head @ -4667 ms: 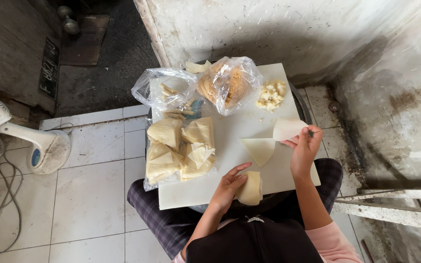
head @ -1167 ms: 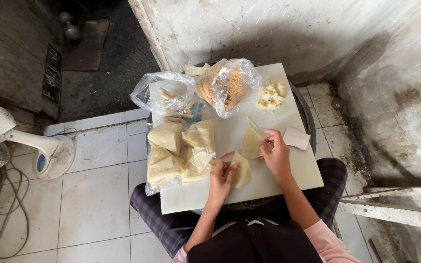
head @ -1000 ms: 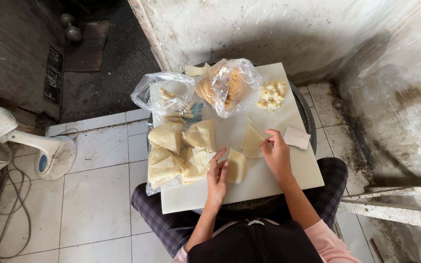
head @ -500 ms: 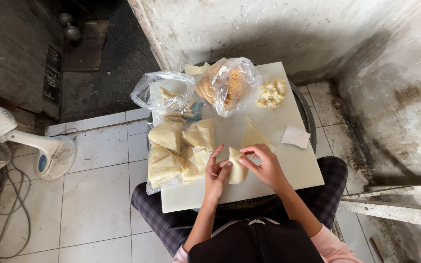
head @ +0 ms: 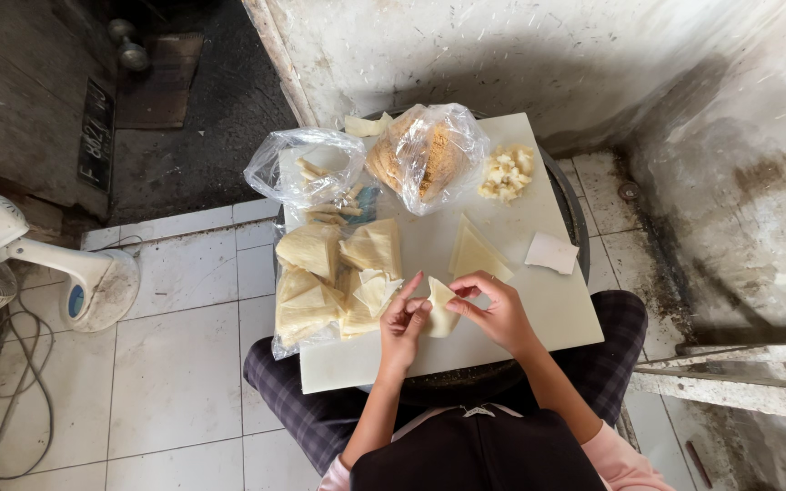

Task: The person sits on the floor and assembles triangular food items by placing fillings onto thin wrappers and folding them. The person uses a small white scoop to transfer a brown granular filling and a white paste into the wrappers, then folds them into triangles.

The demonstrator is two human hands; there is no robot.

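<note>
Both hands pinch one wrapper: left hand [head: 404, 318] and right hand [head: 493, 309] hold it [head: 440, 314] between fingertips, just above the board [head: 539, 309]. Risk: thin sheet tears or unfolds if pinch slips; pile [head: 338, 282] sits close, an elbow could knock it.

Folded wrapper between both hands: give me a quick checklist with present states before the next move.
1. Left hand fingers on the folded wrapper: ok.
2. Right hand pinching the wrapper's other edge: ok.
3. Wrapper held over the white board: ok.
4. Filling inside the wrapper: cannot tell.
5. Spare flat wrappers within reach on the board: ok.
6. Pile of folded pieces lies beside the left hand, apart from it: ok.
</note>
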